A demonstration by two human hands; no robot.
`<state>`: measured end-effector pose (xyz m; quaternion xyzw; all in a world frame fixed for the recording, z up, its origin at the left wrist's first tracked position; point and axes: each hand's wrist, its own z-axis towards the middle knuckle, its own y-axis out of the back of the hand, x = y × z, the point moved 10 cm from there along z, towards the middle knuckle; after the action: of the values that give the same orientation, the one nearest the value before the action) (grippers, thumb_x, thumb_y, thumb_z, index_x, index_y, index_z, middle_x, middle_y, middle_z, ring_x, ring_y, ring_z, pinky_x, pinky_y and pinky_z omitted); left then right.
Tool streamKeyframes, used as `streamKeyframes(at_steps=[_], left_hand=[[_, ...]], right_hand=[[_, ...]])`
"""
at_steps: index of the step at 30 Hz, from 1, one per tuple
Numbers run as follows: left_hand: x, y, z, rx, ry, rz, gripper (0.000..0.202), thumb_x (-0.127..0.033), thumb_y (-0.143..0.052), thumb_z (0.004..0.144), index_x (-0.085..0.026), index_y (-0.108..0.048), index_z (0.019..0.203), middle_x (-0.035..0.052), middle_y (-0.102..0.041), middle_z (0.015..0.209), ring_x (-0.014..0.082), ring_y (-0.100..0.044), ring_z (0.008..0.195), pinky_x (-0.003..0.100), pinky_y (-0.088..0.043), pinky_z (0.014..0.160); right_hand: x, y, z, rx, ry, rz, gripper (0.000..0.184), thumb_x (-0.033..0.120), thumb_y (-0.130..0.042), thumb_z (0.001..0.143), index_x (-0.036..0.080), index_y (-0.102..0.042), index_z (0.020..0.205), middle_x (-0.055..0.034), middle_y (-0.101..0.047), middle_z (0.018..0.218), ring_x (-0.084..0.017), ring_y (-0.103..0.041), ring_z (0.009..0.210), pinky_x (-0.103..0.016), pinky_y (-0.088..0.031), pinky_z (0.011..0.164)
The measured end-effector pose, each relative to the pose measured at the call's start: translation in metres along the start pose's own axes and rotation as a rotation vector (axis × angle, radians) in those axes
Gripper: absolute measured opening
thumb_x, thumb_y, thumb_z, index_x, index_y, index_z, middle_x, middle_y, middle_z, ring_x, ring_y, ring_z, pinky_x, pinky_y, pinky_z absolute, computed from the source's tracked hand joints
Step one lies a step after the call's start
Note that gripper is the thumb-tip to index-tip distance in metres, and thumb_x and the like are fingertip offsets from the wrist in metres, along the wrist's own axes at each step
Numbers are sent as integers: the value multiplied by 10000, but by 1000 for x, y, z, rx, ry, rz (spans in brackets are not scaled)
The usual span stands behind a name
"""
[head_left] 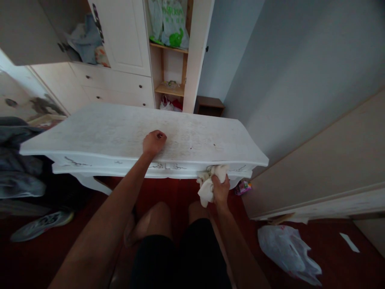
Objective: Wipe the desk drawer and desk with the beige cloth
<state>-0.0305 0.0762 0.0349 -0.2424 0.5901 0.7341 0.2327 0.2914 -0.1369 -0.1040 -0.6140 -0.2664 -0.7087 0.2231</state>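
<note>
My right hand (221,189) grips a crumpled off-white cloth (207,192). The cloth is against the right part of the front of a white dressing table (105,124), just below its top edge. My left hand (154,143) is curled into a fist on the tabletop, left of the right hand and farther from me. Nothing shows between its fingers. Dark smudges and a few small marks dot the white top. Carved drawer fronts run along the table's front, partly behind my left forearm and the cloth.
Behind the table stands a white wardrobe (129,36) with open doors and bags on its shelves. A grey wall (300,72) closes off the right. A plastic bag (288,251) lies on the red floor at right, and a shoe (42,225) at left. Dark clothing hangs at far left.
</note>
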Motion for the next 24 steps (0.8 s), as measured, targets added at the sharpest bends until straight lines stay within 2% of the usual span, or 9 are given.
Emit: streamKeyframes(at_steps=[2,4,7,10,13,18,21,24], left_hand=[[1,0,0,-2,1,-13,281,-320,-542,836,-200,-762,961,86,-787,953,251,-706,893,314,-477,758],[1,0,0,-2,2,-20,277,-315,-544,836,-200,-762,961,84,-786,943,247,-705,885,314,-477,760],[1,0,1,-8,-3,-20,274,-310,-547,834,-198,-764,959,88,-785,949,251,-704,890,322,-480,767],[2,-2,1,-9,-1,-15,278,-316,-549,836,-196,-764,964,97,-783,950,259,-703,886,333,-485,763],[2,-2,2,-13,-4,-6,278,-317,-548,839,-198,-765,966,101,-784,944,257,-702,877,336,-488,762],[0,-1,-1,-3,-9,10,283,-316,-536,848,-204,-764,973,92,-785,949,248,-703,900,329,-485,774],[-1,-2,-2,8,-17,17,288,-330,-534,854,-207,-763,977,87,-785,967,249,-705,918,325,-483,777],[-1,-2,-4,6,-29,24,287,-332,-538,849,-212,-766,974,88,-785,993,257,-705,936,325,-483,783]], right_hand=[[-11,10,0,88,-82,-43,365,383,-681,698,140,-692,971,-35,-691,801,-177,-584,683,-305,-486,648],[-21,20,-4,130,-143,-35,359,400,-710,678,145,-687,930,-16,-668,747,-162,-561,634,-283,-457,595],[-25,30,-12,125,-164,49,462,444,-742,681,156,-675,1036,-34,-703,842,-179,-608,702,-291,-480,635],[-17,24,-22,143,-184,128,574,480,-753,703,171,-640,1174,-61,-727,967,-210,-656,810,-316,-515,711],[0,2,-34,225,-183,188,615,475,-747,747,194,-599,1274,-75,-721,1083,-227,-673,930,-345,-529,823],[31,-52,-41,265,-9,165,681,476,-672,844,222,-463,1441,-97,-672,1277,-238,-609,1191,-396,-459,1028],[33,-92,-48,230,52,98,697,505,-587,897,170,-388,1476,-143,-630,1336,-250,-591,1220,-434,-422,1083],[36,-126,-64,182,132,-98,630,478,-461,967,77,-386,1448,-236,-569,1351,-298,-559,1257,-471,-399,1102]])
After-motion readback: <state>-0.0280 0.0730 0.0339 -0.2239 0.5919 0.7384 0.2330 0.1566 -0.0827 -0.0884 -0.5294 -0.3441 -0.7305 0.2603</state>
